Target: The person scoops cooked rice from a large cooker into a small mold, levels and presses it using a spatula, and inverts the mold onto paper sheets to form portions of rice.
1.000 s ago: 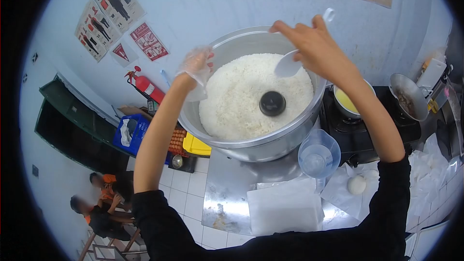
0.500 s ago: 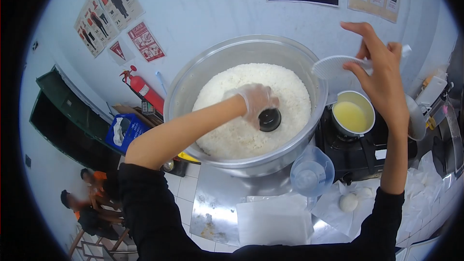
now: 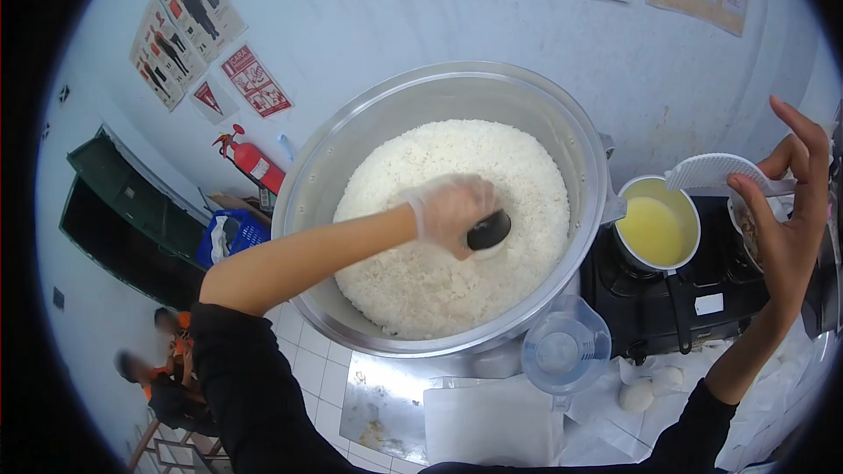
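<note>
I see the gloved left hand [image 3: 457,213] gripping a black-topped object [image 3: 489,231], which is tilted against the rice [image 3: 452,147] under this hand. The raised right hand [image 3: 793,221] holds a white paddle [image 3: 713,171]; left of it stands a pot [image 3: 648,186].

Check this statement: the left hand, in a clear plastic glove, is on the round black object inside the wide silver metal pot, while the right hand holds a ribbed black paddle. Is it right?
Not quite: the ribbed paddle in the right hand is white, not black, as the head view shows. The rest stands.
</note>
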`<control>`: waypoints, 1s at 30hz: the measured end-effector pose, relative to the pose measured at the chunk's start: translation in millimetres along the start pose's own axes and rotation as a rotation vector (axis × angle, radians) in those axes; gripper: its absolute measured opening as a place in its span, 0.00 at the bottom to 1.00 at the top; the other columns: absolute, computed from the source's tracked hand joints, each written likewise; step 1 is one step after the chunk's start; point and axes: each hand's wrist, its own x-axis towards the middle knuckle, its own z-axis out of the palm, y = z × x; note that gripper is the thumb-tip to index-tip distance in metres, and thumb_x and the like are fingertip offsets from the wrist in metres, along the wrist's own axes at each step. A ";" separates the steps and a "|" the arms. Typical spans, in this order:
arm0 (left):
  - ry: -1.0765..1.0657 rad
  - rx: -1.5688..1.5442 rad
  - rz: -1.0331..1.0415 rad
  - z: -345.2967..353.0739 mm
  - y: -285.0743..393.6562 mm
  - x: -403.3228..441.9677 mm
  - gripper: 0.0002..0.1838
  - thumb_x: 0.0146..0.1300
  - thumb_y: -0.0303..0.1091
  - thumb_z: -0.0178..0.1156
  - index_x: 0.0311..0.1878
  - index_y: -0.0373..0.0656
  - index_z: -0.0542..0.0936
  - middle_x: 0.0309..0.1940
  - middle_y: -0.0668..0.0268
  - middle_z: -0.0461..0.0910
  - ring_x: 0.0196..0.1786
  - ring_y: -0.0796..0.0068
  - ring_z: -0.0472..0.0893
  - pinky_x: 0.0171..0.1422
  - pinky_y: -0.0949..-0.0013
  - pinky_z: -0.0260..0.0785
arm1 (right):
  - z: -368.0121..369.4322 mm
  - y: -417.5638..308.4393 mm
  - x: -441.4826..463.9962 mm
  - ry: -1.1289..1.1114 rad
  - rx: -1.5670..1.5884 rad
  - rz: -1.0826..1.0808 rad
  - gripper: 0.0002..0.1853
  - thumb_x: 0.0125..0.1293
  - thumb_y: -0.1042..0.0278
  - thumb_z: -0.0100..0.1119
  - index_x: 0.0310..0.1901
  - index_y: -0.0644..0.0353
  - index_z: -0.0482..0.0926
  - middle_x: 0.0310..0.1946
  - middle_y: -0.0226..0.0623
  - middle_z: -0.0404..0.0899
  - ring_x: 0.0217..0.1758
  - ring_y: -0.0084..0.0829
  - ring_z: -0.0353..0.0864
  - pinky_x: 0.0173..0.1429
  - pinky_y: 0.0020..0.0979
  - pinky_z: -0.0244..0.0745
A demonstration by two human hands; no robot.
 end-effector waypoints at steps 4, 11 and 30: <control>0.059 -0.441 -0.154 -13.8 -26.3 -12.8 0.37 0.40 0.44 0.75 0.54 0.36 0.77 0.43 0.53 0.80 0.46 0.55 0.80 0.56 0.60 0.72 | 2.9 2.7 -1.2 0.026 -0.005 -0.023 0.40 0.48 0.76 0.74 0.66 0.51 0.71 0.24 0.27 0.73 0.27 0.20 0.71 0.44 0.26 0.69; 0.017 -0.422 -0.277 -25.0 -22.1 -18.2 0.28 0.40 0.42 0.76 0.44 0.34 0.81 0.41 0.54 0.83 0.42 0.63 0.83 0.48 0.67 0.75 | 16.9 -14.5 4.4 -0.100 0.061 0.042 0.38 0.49 0.77 0.74 0.64 0.50 0.73 0.26 0.28 0.73 0.29 0.21 0.71 0.41 0.27 0.67; -0.061 -0.663 -0.433 -5.1 9.4 -31.2 0.25 0.38 0.46 0.74 0.37 0.35 0.86 0.28 0.60 0.85 0.30 0.73 0.83 0.37 0.71 0.75 | 27.5 -8.7 14.8 -0.027 0.065 0.073 0.32 0.53 0.72 0.72 0.62 0.50 0.75 0.24 0.25 0.71 0.30 0.19 0.69 0.45 0.25 0.64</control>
